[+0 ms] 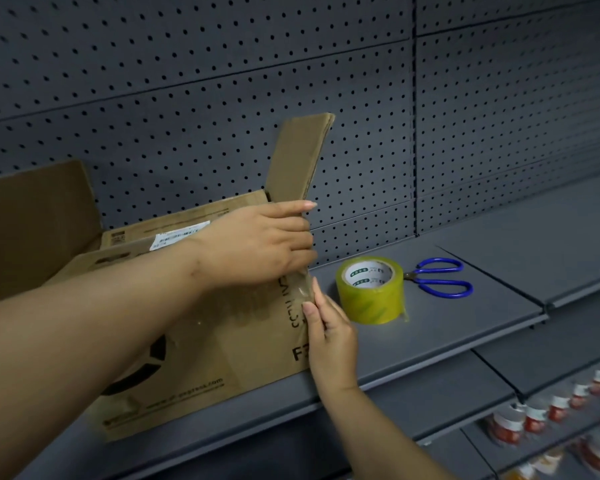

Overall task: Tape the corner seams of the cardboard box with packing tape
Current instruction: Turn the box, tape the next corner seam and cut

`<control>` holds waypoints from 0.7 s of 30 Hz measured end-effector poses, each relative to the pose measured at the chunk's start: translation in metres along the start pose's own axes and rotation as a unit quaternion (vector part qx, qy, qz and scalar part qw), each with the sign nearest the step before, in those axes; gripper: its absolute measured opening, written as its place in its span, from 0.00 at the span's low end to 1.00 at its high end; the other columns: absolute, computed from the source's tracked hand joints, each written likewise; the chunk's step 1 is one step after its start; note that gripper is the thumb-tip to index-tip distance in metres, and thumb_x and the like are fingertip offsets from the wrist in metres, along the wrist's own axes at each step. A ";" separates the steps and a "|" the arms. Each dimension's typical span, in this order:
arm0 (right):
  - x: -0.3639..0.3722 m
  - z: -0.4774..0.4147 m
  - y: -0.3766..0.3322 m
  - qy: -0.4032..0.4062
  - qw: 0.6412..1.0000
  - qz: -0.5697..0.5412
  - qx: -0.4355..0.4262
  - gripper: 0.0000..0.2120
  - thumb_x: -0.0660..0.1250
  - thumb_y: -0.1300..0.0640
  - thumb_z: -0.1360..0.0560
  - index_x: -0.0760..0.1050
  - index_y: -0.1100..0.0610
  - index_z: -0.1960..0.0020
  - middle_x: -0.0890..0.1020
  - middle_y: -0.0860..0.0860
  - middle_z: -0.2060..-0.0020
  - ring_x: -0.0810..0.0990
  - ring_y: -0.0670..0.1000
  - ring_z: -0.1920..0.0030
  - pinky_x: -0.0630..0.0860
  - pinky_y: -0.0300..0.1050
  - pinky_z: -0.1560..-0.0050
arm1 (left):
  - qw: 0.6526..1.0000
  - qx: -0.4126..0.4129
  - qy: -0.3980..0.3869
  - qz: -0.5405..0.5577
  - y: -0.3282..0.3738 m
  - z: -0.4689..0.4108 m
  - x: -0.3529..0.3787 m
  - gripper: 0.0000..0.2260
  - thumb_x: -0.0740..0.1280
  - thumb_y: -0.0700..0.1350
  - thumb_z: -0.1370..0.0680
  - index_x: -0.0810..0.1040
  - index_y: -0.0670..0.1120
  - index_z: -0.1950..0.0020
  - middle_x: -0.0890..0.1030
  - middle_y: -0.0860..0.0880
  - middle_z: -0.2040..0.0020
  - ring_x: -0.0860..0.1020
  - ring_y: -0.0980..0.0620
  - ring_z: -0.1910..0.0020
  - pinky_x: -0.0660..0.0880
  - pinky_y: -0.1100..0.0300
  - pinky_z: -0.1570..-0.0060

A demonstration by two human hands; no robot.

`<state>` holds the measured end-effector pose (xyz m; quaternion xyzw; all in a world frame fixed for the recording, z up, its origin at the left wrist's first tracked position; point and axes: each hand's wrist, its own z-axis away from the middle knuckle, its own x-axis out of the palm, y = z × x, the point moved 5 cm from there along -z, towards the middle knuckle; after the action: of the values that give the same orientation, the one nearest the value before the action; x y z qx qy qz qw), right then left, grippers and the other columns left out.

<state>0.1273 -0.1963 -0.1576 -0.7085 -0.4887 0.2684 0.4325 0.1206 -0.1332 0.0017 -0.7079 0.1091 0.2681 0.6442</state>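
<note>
An open brown cardboard box (222,341) stands on a grey metal shelf (447,327), its flaps raised. A strip of clear tape (300,289) runs down the box's near right corner seam. My left hand (260,244) lies over the top of that corner, fingers straight along the edge, pressing the tape. My right hand (329,337) is lower on the same corner, its straight fingers pressing the tape against the cardboard. A yellowish roll of packing tape (371,289) stands on the shelf just right of the box.
Blue-handled scissors (440,277) lie on the shelf right of the tape roll. A dark pegboard wall (465,116) backs the shelf. On a lower shelf at bottom right sit several small jars with red labels (548,410).
</note>
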 end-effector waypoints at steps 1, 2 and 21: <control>-0.001 0.000 0.001 -0.002 1.000 0.003 0.001 0.17 0.62 0.59 0.23 0.71 0.53 0.35 0.72 0.31 0.49 0.68 0.20 0.49 0.63 0.17 0.49 | 1.000 -0.007 0.005 -0.004 -0.001 0.001 -0.002 0.20 0.51 0.40 0.26 0.84 0.45 0.52 0.84 0.49 0.56 0.81 0.49 0.49 0.42 0.55 0.28; -0.002 -0.001 0.002 0.004 1.000 0.011 -0.002 0.16 0.62 0.59 0.23 0.73 0.54 0.36 0.74 0.33 0.48 0.69 0.23 0.49 0.63 0.17 0.49 | 1.000 -0.013 0.006 -0.007 -0.001 0.001 -0.003 0.20 0.51 0.40 0.26 0.84 0.45 0.53 0.84 0.49 0.56 0.81 0.49 0.48 0.42 0.55 0.28; -0.018 -0.009 -0.008 -0.129 0.983 0.128 0.001 0.37 0.49 0.30 0.30 0.76 0.55 0.37 0.83 0.51 0.47 0.80 0.46 0.49 0.71 0.33 0.50 | 1.000 0.018 -0.020 0.000 -0.012 -0.009 -0.012 0.10 0.72 0.41 0.34 0.84 0.52 0.55 0.83 0.53 0.53 0.79 0.49 0.42 0.45 0.51 0.28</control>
<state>0.1239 -0.2146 -0.1470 -0.7243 -0.4451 0.4112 0.3291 0.1190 -0.1429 0.0184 -0.6906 0.1017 0.2800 0.6590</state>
